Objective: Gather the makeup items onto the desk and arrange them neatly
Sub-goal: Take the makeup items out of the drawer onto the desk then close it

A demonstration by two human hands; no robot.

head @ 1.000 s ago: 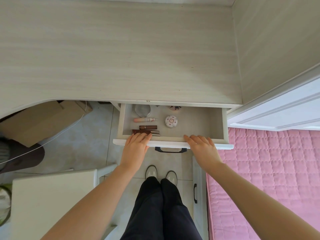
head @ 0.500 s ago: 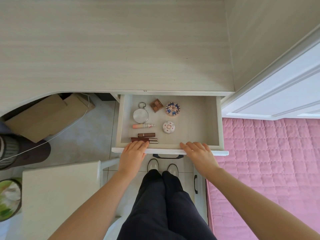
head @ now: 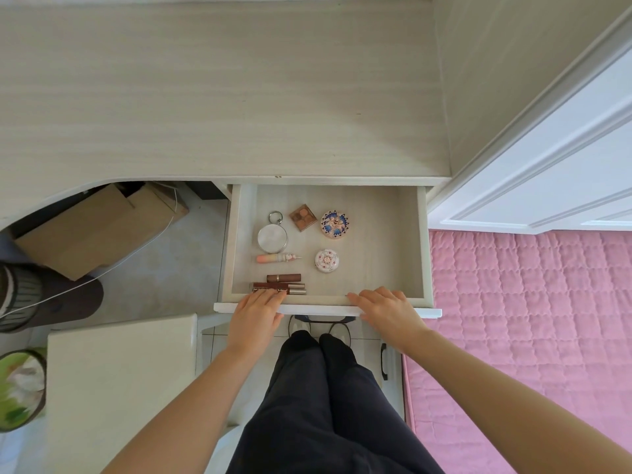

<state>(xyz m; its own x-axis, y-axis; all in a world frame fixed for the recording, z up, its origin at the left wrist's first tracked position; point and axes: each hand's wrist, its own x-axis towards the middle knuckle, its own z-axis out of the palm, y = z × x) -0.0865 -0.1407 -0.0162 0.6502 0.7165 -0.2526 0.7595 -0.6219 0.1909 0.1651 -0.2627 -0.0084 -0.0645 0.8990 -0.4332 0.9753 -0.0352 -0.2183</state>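
Drawer (head: 376, 206) lipsticks (head: 285, 284) lie just beyond left grip (head: 254, 316).

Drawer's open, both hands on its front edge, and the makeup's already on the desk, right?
No. The head view shows the makeup, like the round mirror and lipstick tubes, lying inside the drawer, not on the desk. The drawer is open, left hand and right hand on its front edge.

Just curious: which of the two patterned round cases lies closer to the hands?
The white, pink-flowered case, toward the front of the drawer; the blue-patterned case lies farther back.
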